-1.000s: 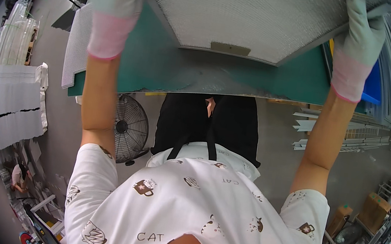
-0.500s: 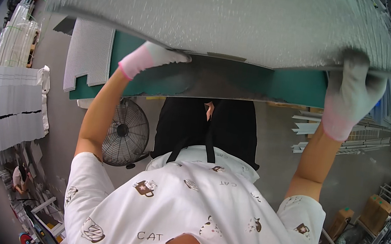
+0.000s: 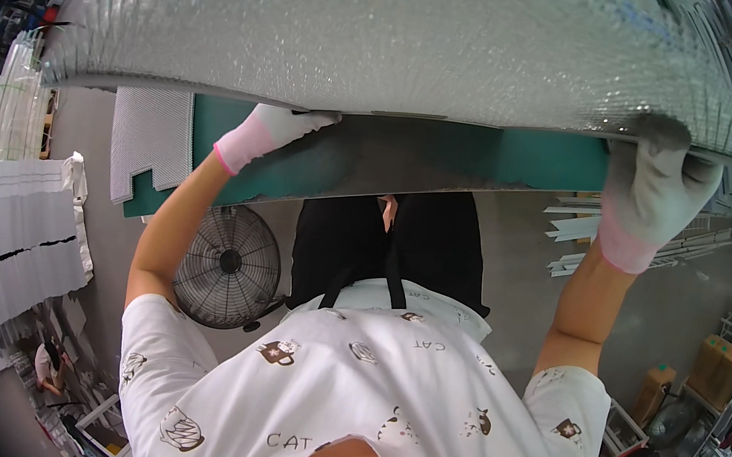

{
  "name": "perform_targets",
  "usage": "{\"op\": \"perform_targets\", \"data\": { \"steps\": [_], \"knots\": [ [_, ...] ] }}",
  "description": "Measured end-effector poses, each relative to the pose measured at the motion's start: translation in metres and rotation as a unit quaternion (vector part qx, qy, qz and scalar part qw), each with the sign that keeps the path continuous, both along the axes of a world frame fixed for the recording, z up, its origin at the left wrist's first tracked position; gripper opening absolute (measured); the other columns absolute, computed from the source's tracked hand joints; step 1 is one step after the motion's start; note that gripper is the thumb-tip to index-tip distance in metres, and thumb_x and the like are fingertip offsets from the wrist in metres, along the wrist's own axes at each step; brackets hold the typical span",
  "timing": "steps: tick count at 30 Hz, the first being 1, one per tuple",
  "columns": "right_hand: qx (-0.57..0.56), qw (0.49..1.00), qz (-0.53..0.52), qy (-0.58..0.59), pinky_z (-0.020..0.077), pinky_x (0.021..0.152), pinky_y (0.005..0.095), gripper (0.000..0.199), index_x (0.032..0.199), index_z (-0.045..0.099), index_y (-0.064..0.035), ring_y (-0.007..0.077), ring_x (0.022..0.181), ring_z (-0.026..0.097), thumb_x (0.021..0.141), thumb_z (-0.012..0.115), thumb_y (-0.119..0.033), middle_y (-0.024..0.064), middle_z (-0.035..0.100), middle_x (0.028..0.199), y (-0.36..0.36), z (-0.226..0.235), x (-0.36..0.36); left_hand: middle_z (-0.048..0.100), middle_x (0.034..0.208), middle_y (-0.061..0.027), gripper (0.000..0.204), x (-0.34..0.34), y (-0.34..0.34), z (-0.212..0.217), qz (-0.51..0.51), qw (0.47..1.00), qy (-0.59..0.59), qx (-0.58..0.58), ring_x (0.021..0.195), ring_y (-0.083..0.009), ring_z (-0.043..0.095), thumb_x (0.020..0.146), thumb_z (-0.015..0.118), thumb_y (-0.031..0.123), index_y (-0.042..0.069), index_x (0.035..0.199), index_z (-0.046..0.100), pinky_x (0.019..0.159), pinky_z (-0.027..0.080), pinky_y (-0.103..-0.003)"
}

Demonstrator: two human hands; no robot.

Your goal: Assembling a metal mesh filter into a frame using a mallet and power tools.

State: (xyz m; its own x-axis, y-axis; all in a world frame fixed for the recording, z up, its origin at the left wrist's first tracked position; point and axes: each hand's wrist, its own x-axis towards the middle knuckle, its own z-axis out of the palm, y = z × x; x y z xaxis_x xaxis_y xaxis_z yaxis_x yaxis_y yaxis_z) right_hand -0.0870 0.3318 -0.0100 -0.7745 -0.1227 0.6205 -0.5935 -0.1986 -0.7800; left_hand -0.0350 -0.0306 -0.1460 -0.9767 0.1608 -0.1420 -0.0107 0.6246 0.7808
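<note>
A wide silvery-grey sheet [image 3: 383, 39] with a glossy, finely textured surface spans the top, its near edge raised over a green-topped work table [image 3: 548, 163]. My right hand [image 3: 655, 199], in a white and pink glove with grey fingertips, grips that edge near its right end, some fingers over the top. At the edge left of the middle is my left hand [image 3: 267, 133], gloved alike. One of its digits points right along the edge; the others are hidden by the sheet. A dark, worn patch [image 3: 414, 156] marks the table between my hands.
A notched perforated grey panel [image 3: 151, 138] lies at the table's left end. A black floor fan [image 3: 230, 261] stands below it. White strips [image 3: 576, 230] and cardboard boxes [image 3: 715, 371] are at the right, long profiles [image 3: 19, 100] at the left. Another person [image 3: 49, 365] is at lower left.
The sheet's left end has come down and outward, so its near edge lies more level. My left hand has shifted slightly left and down; my right hand has barely moved.
</note>
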Motion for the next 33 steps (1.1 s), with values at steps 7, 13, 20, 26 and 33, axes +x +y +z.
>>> {"op": "perform_targets", "data": {
  "steps": [7, 13, 20, 26, 33],
  "knots": [
    [-0.033, 0.999, 0.022, -0.005, 0.0531, 0.073, 0.027, 0.015, 0.093, 0.063, 0.0007, 0.0136, 0.079, 0.064, 0.08, 0.07, 0.004, 0.008, 0.068, 0.089, -0.002, 0.02, -0.017, 0.07, 0.099, -0.0099, 0.023, -0.004, 0.006, -0.001, 0.046, 0.998, 0.032, 0.029, 0.09, -0.0195, 0.064, 0.08, 0.074, 0.011, 0.004, 0.102, 0.071, 0.084, 0.049, -0.033],
    [0.149, 0.887, 0.399, 0.177, 0.0537, 0.072, 0.0414, 0.02, 0.068, 0.057, -0.0043, 0.0235, 0.076, 0.057, 0.074, 0.075, -0.012, 0.0084, 0.053, 0.061, 0.013, -0.002, -0.005, 0.06, 0.098, -0.0149, 0.042, -0.02, -0.013, -0.001, 0.01, 0.978, -0.106, -0.181, 0.1, -0.0305, 0.054, 0.082, 0.065, 0.042, 0.014, 0.113, 0.069, 0.091, 0.041, -0.039],
    [0.143, 0.951, 0.238, 0.135, 0.0577, 0.07, 0.0384, 0.016, 0.062, 0.061, -0.0012, 0.0241, 0.08, 0.062, 0.059, 0.076, -0.005, 0.0087, 0.059, 0.072, 0.017, -0.001, 0.074, 0.051, 0.103, -0.0113, 0.051, -0.018, -0.001, 0.018, -0.267, 0.924, 0.159, -0.225, 0.1, -0.03, 0.047, 0.076, 0.067, 0.032, 0.033, 0.127, 0.061, 0.094, 0.035, -0.04],
    [0.011, 0.978, 0.18, 0.102, 0.055, 0.064, 0.0397, 0.025, 0.06, 0.05, -0.0019, 0.0231, 0.069, 0.057, 0.073, 0.071, -0.006, 0.0103, 0.052, 0.065, 0.0, -0.003, 0.069, 0.049, 0.102, -0.0103, 0.046, -0.021, -0.001, 0.01, -0.254, 0.947, 0.14, -0.137, 0.101, -0.0298, 0.045, 0.077, 0.067, 0.029, 0.035, 0.123, 0.064, 0.095, 0.033, -0.039],
    [0.025, 0.969, 0.203, 0.143, 0.0585, 0.069, 0.0359, 0.016, 0.068, 0.058, -0.0055, 0.0223, 0.078, 0.061, 0.068, 0.075, -0.004, 0.0077, 0.057, 0.078, 0.002, -0.007, 0.067, 0.049, 0.105, -0.0101, 0.043, -0.023, -0.003, 0.006, -0.227, 0.957, 0.088, -0.156, 0.104, -0.0297, 0.044, 0.081, 0.064, 0.026, 0.035, 0.124, 0.064, 0.101, 0.031, -0.04]
  ]
}}
